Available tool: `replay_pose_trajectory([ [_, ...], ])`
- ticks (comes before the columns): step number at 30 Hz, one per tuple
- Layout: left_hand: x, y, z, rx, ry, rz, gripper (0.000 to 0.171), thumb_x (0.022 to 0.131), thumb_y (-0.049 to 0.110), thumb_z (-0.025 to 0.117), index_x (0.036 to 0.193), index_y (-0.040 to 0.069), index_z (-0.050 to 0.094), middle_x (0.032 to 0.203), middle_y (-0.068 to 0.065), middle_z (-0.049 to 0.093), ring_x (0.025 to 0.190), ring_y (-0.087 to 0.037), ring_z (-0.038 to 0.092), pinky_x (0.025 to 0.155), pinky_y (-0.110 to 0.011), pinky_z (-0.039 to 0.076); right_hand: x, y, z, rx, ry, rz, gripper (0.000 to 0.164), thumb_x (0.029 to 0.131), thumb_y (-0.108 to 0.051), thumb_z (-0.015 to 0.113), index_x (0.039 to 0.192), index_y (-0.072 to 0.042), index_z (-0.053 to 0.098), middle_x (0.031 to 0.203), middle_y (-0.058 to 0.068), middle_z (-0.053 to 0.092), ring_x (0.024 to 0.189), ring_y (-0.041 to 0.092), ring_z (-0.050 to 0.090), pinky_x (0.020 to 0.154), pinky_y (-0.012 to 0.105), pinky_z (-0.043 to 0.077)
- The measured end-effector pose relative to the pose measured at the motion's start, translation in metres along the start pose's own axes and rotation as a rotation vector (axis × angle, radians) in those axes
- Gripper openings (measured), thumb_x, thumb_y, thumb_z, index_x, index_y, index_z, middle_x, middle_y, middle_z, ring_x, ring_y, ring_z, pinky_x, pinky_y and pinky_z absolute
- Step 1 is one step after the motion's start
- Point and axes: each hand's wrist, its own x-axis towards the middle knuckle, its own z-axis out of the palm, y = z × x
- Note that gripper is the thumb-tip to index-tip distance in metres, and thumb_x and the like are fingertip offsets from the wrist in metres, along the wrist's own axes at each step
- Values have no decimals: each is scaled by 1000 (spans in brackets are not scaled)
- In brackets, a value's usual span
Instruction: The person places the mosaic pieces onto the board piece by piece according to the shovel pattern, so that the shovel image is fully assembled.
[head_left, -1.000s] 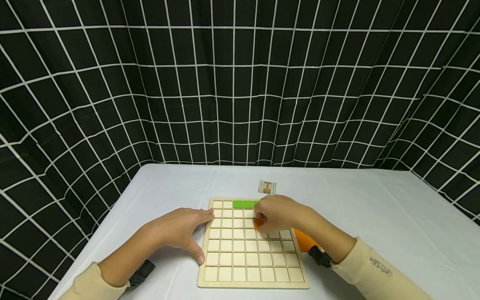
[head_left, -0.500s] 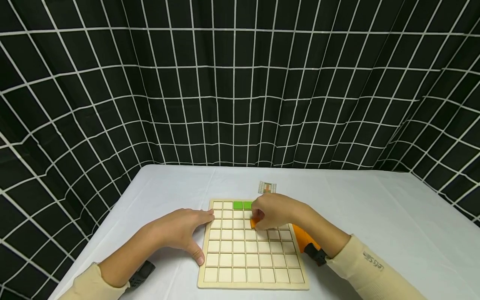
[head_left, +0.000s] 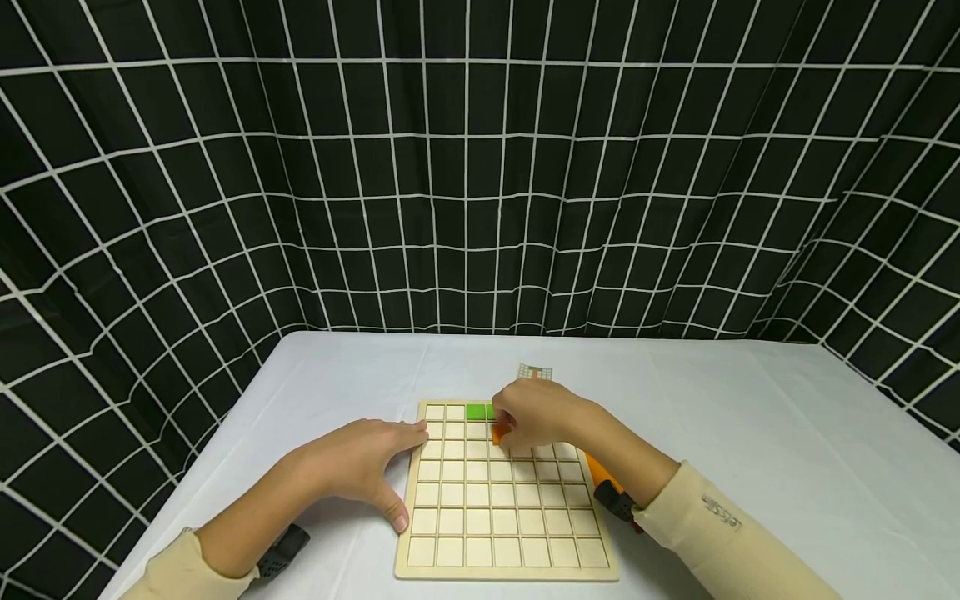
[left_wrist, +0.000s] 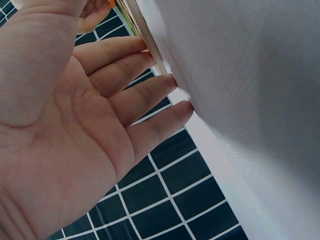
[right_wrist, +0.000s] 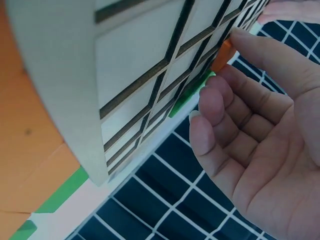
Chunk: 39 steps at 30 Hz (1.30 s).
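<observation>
A pale wooden grid board point(head_left: 461, 496) lies flat on the white table. My left hand point(head_left: 360, 460) rests along its left side, thumb and fingertips spread at the edge; in the left wrist view the fingers point(left_wrist: 145, 97) look nearly straight. Between thumb and forefinger, my right hand point(head_left: 542, 414) pinches a small orange square tile point(right_wrist: 223, 56). The tile is at the board's second row from the far side, just below a row of green tiles point(head_left: 476, 412). Part of that green row is hidden behind the right hand. Whether the orange tile touches the board I cannot tell.
More orange pieces point(head_left: 602, 472) lie beside the board's right edge, partly under the right forearm; green ones point(right_wrist: 62, 192) sit with them. Beyond the board lies a small card with a printed grid point(head_left: 536, 372). A black gridded curtain point(head_left: 465, 167) stands behind the table.
My right hand has shifted left and slightly away from me across the board, carrying the orange tile. It now covers more of the green row. The left hand stays in place.
</observation>
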Motion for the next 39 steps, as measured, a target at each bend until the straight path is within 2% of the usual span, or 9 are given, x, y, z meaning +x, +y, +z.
replay_pose_trajectory([
  [10,1,1,0,-1,-9,-5,115,54,66,84,144,2,52,151,-12,48,135,-31,48,110,-48,39,7,0,-1,2,-4,33,20,82,-15,82,77,-17,63,71,-10,57,67,11,51,59,28,44],
  [24,-1,0,-3,-1,-6,-11,113,55,64,86,143,1,53,150,-12,48,135,-32,48,110,-49,39,11,-2,-3,-8,2,-6,22,83,-12,80,75,-15,60,69,-9,52,65,10,45,58,26,37],
  [30,-1,0,-2,-8,-3,-7,113,55,64,86,143,1,53,150,-12,49,134,-33,48,110,-49,39,2,2,-8,17,-14,29,15,84,-11,79,80,-14,65,73,-9,56,69,12,49,63,28,43],
  [39,0,-2,-1,-10,1,-1,113,54,62,88,142,1,53,149,-13,50,134,-32,49,109,-48,40,-20,25,-21,52,2,116,11,86,-11,78,83,-13,68,73,-4,55,70,15,50,64,29,44],
])
